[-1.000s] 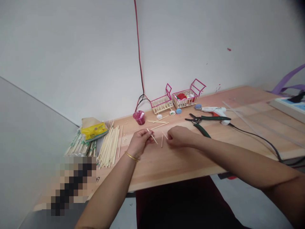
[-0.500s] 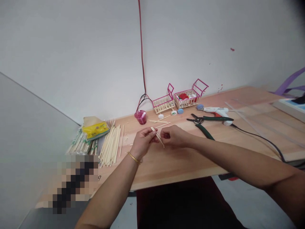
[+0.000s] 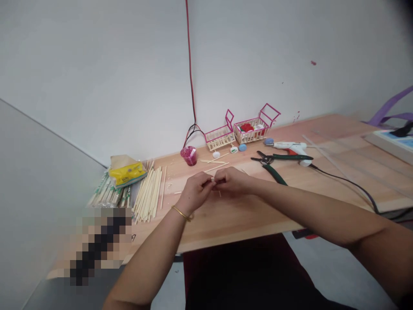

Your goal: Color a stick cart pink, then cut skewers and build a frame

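Observation:
Over the middle of the table, my left hand (image 3: pixel 196 188) pinches short pale wooden sticks (image 3: pixel 212 179). Only their light ends show between the fingers, and a thin end pokes out below. Closed as well, my right hand (image 3: pixel 230 180) meets the left fingertips and grips the same sticks from the right. My fingers hide most of their length. Beyond my hands lie loose wooden sticks (image 3: pixel 217 167). Wire strippers (image 3: pixel 267 159) with dark green handles rest to the right of my right hand.
Long wooden sticks (image 3: pixel 148 196) are piled at left, beside a yellow packet (image 3: pixel 129 174). Along the wall stand a pink cup (image 3: pixel 189 156), a small stick cart (image 3: pixel 220 137) and a filled cart (image 3: pixel 253 131). A corded glue gun (image 3: pixel 295 150) lies at right.
My right hand has moved left against my left fingertips. The sticks, earlier plainly visible in my left hand, are now mostly covered by both hands. The view has shifted slightly.

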Tool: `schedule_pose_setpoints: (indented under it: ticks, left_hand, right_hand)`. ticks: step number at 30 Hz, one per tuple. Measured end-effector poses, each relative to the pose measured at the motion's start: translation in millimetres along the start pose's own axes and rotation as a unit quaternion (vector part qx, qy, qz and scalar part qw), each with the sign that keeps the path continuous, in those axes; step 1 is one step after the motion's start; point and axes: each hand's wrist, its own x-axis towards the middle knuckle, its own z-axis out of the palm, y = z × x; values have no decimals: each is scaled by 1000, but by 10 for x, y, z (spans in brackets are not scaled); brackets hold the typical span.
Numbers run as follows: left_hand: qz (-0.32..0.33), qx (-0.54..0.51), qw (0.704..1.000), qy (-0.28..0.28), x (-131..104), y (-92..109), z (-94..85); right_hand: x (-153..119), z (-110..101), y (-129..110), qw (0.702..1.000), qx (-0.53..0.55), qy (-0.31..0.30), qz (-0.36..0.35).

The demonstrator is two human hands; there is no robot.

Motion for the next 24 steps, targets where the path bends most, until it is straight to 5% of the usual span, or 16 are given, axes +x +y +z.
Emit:
schedule_pose_setpoints:
  ticks: [4, 8, 11, 15, 19, 24]
  left_hand:
    - [-21, 0, 1000, -12, 1, -34, -2]
    - [-34, -16, 999, 32, 9, -60, -9]
    - [-64, -43, 995, 66, 14, -71, -15]
    - [-141, -139, 977, 79, 18, -78, -14]
    - [-196, -213, 953, 85, 17, -128, 21]
    - [-166, -194, 964, 71, 8, -202, 65]
  right_hand:
    - [-11, -214, -39, 998, -65, -1, -14]
    - [-89, -340, -132, 985, -137, 79, 75]
    - [-147, -176, -205, 982, -170, -19, 81]
    - [-158, -7, -245, 965, -242, -47, 91]
    - [-185, -213, -179, 939, -281, -81, 180]
    - [-233, -463, -85, 937, -281, -53, 201]
